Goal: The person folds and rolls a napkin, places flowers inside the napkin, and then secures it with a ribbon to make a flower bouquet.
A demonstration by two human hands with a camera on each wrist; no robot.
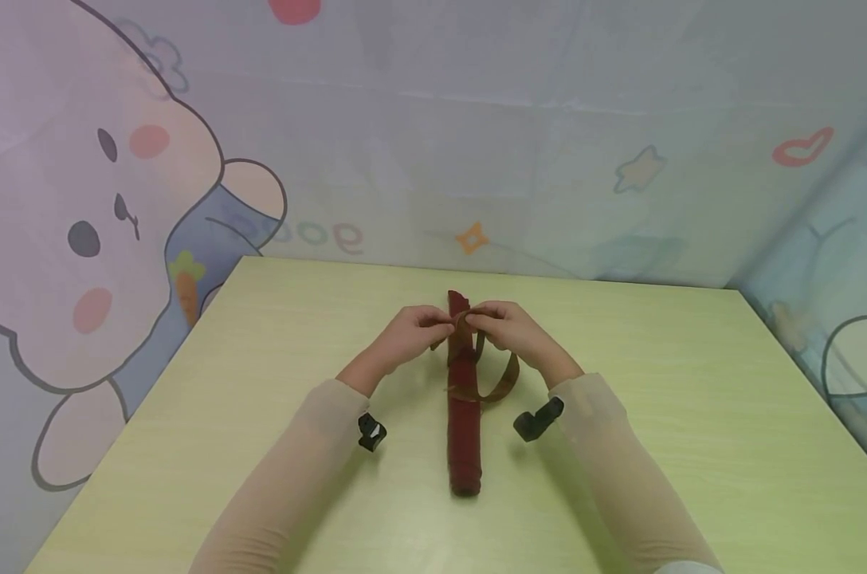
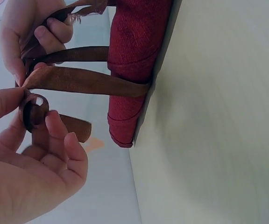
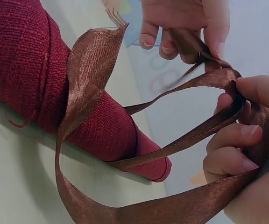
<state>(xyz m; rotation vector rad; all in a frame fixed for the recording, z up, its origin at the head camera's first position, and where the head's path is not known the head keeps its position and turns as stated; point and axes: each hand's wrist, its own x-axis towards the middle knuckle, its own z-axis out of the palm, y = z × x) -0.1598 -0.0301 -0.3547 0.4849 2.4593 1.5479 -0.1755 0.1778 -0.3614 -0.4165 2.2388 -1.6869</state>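
Note:
A roll of dark red woven cloth (image 1: pixel 465 446) lies lengthwise on the table, pointing away from me. Brown satin ribbon (image 3: pixel 186 140) passes around its far part. Above the roll, my left hand (image 1: pixel 413 335) pinches the ribbon between thumb and forefinger, its short end hanging past the fingers in the left wrist view. My right hand (image 1: pixel 508 325) also pinches ribbon, close against the left fingertips, with a loop (image 2: pixel 34 112) between the two hands. From the right hand a long tail with a frayed end (image 3: pixel 97 51) curves down across the roll.
The pale yellow-green table (image 1: pixel 276 351) reaches to a cloth backdrop (image 1: pixel 433 159) printed with a bear and small shapes. Black camera mounts (image 1: pixel 539 419) sit at both wrists over the sleeves. A loose red thread (image 3: pixel 15 121) sticks out from the roll.

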